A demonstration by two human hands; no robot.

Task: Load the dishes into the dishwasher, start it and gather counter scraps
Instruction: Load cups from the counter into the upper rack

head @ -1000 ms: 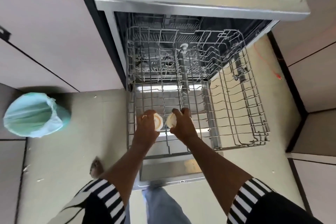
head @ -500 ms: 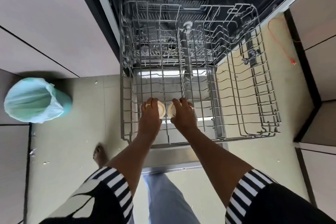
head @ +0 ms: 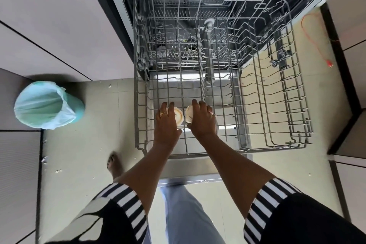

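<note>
2 small pale cups are at the front left of the pulled-out rack (head: 297, 77) of the dishwasher (head: 126, 16). The left hand (head: 166, 125) is curled round the left cup (head: 178, 115), the right hand (head: 202, 123) round the right cup (head: 189, 112) - they're just beside each other. They look like glazed ceramic to me: light, stiff, a bit slick, easy to chip on the wire. I'd grip each by its outer wall and set it down gently - no dropping.

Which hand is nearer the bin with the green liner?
Left. The left hand grips a cup at the rack, on the side toward the bin; the right hand grips a second cup just past it, farther from the bin.
</note>
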